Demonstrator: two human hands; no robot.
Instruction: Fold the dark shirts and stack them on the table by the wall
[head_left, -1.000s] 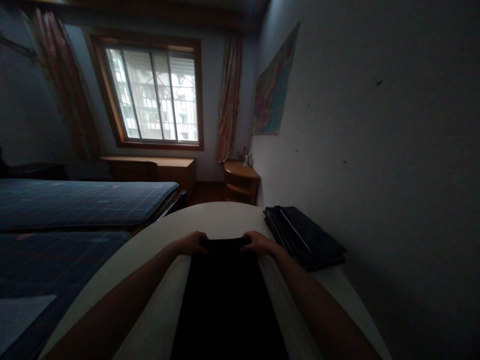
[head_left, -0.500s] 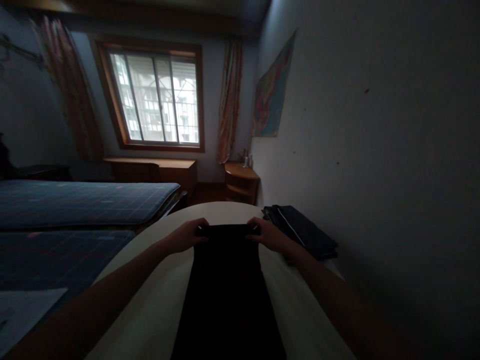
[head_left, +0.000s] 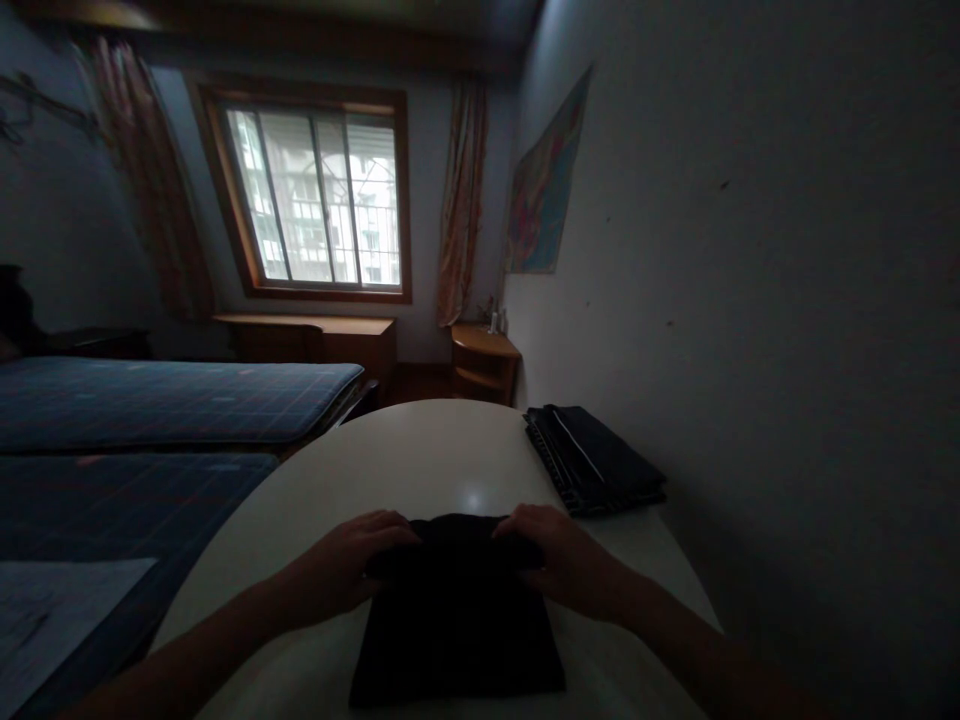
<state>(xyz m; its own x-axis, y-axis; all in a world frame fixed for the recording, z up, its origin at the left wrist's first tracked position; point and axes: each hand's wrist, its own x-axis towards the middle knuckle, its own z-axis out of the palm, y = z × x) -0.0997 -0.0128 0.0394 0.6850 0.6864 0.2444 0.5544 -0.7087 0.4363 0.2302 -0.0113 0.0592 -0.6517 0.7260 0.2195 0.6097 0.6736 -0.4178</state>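
Observation:
A black garment (head_left: 457, 630) lies on the round cream table (head_left: 420, 450) in front of me; it is too dark to tell its exact kind. My left hand (head_left: 367, 555) grips the left end of its far edge, fingers over the top. My right hand (head_left: 540, 555) holds the right end of that edge in the same way. The cloth between my hands bunches slightly and looks raised. The garment's near edge rests flat near the bottom of the view. Beyond my right hand is a stack of folded dark clothes (head_left: 596, 455) with pale stitching.
Two plaid mattresses (head_left: 187, 400) stand to the left, with a whitish sheet (head_left: 67, 620) on the nearer one. A pale wall (head_left: 750, 350) runs along the right. Farther off are a wooden desk (head_left: 352, 340) under the window and a corner shelf (head_left: 484, 345).
Both hands have come down toward me with the garment's far edge. The garment now looks much shorter, its near edge showing. More of the table's far part is uncovered.

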